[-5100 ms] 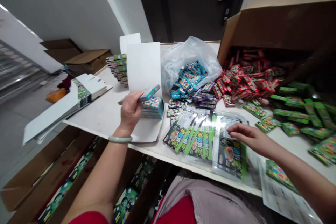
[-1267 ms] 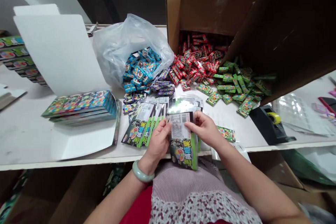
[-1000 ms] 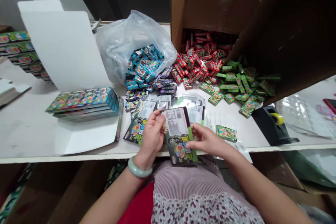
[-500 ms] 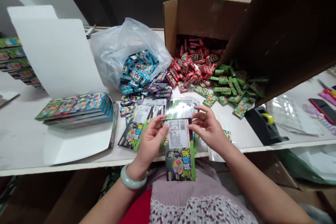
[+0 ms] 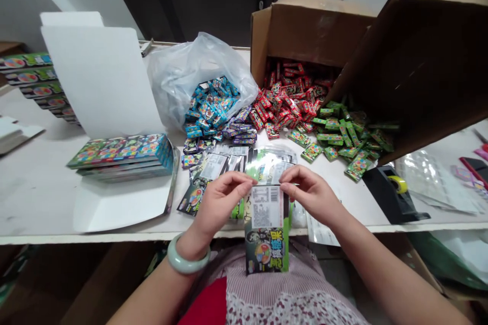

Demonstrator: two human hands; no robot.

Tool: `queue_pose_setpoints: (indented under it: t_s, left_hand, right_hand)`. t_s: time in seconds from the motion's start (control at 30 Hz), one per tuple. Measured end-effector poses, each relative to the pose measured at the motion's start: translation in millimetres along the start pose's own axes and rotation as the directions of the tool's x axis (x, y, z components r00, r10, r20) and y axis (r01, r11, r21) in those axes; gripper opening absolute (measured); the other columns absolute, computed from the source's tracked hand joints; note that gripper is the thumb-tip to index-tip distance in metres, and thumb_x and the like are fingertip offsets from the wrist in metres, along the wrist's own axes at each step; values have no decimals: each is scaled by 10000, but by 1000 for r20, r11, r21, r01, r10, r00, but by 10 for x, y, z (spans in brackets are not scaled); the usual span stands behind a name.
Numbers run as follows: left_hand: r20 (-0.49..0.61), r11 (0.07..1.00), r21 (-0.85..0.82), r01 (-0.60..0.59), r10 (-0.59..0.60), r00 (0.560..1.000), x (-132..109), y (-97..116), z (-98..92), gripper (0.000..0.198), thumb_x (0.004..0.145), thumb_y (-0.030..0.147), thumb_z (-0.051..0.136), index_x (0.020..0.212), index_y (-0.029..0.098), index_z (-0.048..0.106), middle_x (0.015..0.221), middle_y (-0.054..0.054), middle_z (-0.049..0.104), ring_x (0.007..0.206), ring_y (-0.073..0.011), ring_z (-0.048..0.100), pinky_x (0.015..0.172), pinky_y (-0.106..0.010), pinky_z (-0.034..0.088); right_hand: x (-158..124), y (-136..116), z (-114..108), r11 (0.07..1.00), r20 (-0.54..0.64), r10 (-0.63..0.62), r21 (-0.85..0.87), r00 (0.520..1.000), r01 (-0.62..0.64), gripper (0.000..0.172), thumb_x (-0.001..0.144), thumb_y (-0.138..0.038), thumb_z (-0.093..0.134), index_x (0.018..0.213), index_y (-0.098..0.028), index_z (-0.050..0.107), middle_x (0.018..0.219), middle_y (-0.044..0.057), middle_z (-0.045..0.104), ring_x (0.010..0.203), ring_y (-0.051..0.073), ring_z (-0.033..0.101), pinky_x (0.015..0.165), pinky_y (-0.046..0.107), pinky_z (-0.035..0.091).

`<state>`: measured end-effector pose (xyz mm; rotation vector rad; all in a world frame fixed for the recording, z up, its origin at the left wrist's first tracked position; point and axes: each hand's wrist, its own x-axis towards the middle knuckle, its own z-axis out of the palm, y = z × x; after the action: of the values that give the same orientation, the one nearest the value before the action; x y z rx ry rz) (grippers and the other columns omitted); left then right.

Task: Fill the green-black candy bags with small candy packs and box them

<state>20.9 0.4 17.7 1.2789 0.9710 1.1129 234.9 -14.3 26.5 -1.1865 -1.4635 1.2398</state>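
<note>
A flat candy packet hangs upright between the person's two hands, over the near edge of the table, its lower end reaching past that edge above the person's lap. A white barcode label sits on its upper part. The left hand, with a pale green bangle on the wrist, pinches the packet's top left corner, and the right hand pinches the top right corner. The fingers of both hands are pressed together and curled, and the thumbs seem to be behind the packet, though the view there is poor.

Just beyond the hands lie overlapping packets, some in clear sleeves. To the left, a stack of boxes rests on a folded white card. Farther back on the white table are blue packets spilling from a clear plastic bag, then purple packets, red packets and green packets by an open cardboard carton. A tape dispenser stands to the right. A dark door closes the far side. Objects at the right edge are cut off and hard to identify.
</note>
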Motion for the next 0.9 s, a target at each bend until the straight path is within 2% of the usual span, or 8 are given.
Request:
queue_pose_setpoints:
  t_s: [0.1,0.23,0.3,0.5,0.6,0.7,0.77,0.9]
  left_hand:
    - [-6,993,-92,77,-78,997,27,24,-17,223,758,233,712,979,214,686,808,-40,714,739,-145,652,674,-251,518]
    - [57,1000,-13,18,-17,998,4,60,-43,82,727,214,733,796,174,714,844,-68,707,817,-166,653,735,-267,528]
    - [85,999,-16,-27,29,996,-4,70,-33,62,725,211,734,762,173,702,858,-61,697,851,-169,647,760,-274,526]
    - [12,998,-8,63,-63,998,53,74,65,65,756,202,698,798,171,660,737,3,642,654,-90,571,596,-202,462]
    - [28,999,27,25,-26,999,77,92,64,58,755,191,689,737,165,640,717,2,621,649,-94,552,594,-212,452]
    - [133,995,65,-75,66,989,53,111,-6,100,815,195,632,719,167,637,776,-28,633,760,-131,591,696,-261,482]
    - [200,989,79,-125,107,974,16,107,-67,118,857,202,590,763,173,654,851,-52,648,843,-152,609,760,-291,494]
    - [225,983,72,-170,150,963,-56,32,-126,41,831,171,630,855,193,655,917,-58,647,900,-163,618,782,-295,504]
  right_hand:
    - [27,-14,11,996,3,46,76,999,-47,243,800,-253,660,1027,-259,573,821,1,586,713,134,571,543,255,472]
    - [-12,-68,7,982,70,-106,-152,992,115,64,817,-267,657,835,-226,611,931,42,602,869,162,584,612,268,488]
    - [-19,-106,-2,968,104,-144,-193,984,162,119,821,-285,660,766,-213,582,937,44,605,882,162,581,649,279,486]
    - [112,-172,21,990,73,51,-131,996,-41,171,797,-337,679,846,-193,600,791,15,621,707,140,570,601,285,449]
    - [164,-201,24,990,103,68,-133,992,-54,170,804,-333,665,756,-185,596,719,5,612,650,130,549,591,285,439]
    - [134,-226,-6,984,156,31,-177,987,-3,187,850,-316,620,719,-187,587,726,9,610,686,132,561,632,290,452]
    - [69,-219,-24,976,200,-8,-211,980,51,133,875,-296,596,792,-192,610,822,28,627,777,144,585,671,294,465]
    - [-84,-120,13,937,163,-171,-277,972,212,98,874,-215,604,971,-224,602,990,51,615,941,162,583,745,307,484]
